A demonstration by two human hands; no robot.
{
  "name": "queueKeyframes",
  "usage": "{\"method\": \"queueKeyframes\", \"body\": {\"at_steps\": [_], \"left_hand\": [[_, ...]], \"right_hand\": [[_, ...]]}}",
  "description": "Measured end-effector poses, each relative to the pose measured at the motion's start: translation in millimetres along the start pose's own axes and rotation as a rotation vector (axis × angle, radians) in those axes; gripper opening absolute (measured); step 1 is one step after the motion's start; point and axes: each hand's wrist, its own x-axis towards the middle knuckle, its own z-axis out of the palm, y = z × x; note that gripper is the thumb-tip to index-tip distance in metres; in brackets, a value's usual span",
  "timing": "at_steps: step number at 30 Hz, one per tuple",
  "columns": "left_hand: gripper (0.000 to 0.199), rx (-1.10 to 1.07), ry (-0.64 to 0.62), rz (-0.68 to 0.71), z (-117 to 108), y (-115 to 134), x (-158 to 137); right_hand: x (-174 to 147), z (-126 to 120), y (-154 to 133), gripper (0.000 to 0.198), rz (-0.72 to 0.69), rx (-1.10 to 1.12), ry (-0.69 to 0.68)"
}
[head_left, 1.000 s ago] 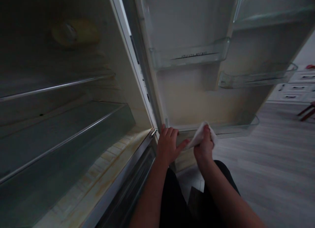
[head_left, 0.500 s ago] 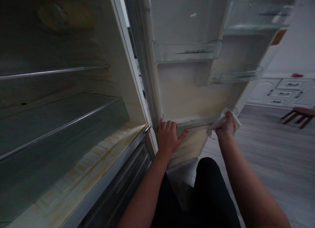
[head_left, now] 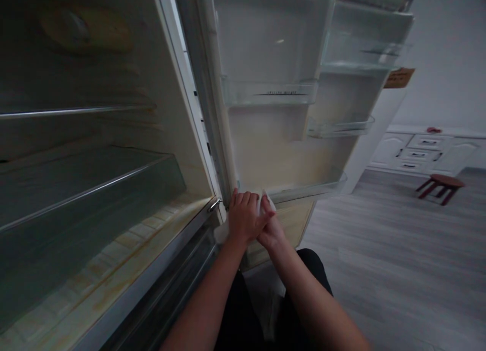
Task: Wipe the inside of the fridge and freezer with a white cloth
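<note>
My left hand (head_left: 245,217) rests on the lower inner corner of the open refrigerator door (head_left: 266,126), at the bottom door shelf (head_left: 304,193). Its fingers lie over the shelf edge and its thumb is spread out. Right up against it, partly beneath its thumb, my right hand (head_left: 272,232) is closed on a white cloth (head_left: 221,233). Part of the cloth also shows at the right hand's fingertips; the rest is hidden behind both hands. I cannot tell whether it is fabric or paper.
To the left is the refrigerator compartment with a glass shelf (head_left: 87,209) and a yellowish stained sill (head_left: 114,290). A metal hinge pin (head_left: 214,204) sits by the door. A brown stool (head_left: 440,184) and white cabinets (head_left: 417,151) stand at the right.
My right hand has moved left along the bottom door shelf with the cloth, from its outer end to my left hand. My left hand stays at the shelf corner. The view has shifted right.
</note>
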Motion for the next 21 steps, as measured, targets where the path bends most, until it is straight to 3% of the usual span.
{"method": "queueKeyframes", "body": {"at_steps": [2, 5, 8, 12, 14, 17, 21], "left_hand": [[0.058, -0.025, 0.002, 0.003, -2.4, -1.1, -2.4], [0.053, -0.060, 0.001, 0.027, -5.9, -6.4, -5.7], [0.051, -0.066, -0.002, 0.046, -7.3, -10.4, -7.5], [0.048, -0.050, 0.038, 0.009, -4.1, -6.5, -5.9], [0.047, -0.031, 0.053, -0.023, -1.2, -2.3, -4.0], [0.044, 0.002, 0.060, -0.051, 2.5, 2.9, -1.1], [0.038, 0.046, 0.040, -0.053, 4.7, 7.3, 1.2]], "right_hand": [[-2.6, -14.1, -29.5, 0.031, -0.043, 0.041, 0.129], [-6.3, -40.6, -89.2, 0.027, -0.282, 0.040, 0.364], [-11.8, -63.9, -155.8, 0.023, -0.516, -0.019, 0.426], [-16.4, -79.2, -222.2, 0.021, -0.598, -0.084, 0.553], [-15.6, -82.4, -234.6, 0.025, -0.623, -0.101, 0.560], [-13.1, -84.3, -224.4, 0.035, -0.586, -0.116, 0.502], [-14.8, -80.9, -175.9, 0.039, -0.306, -0.163, 0.389]]}}
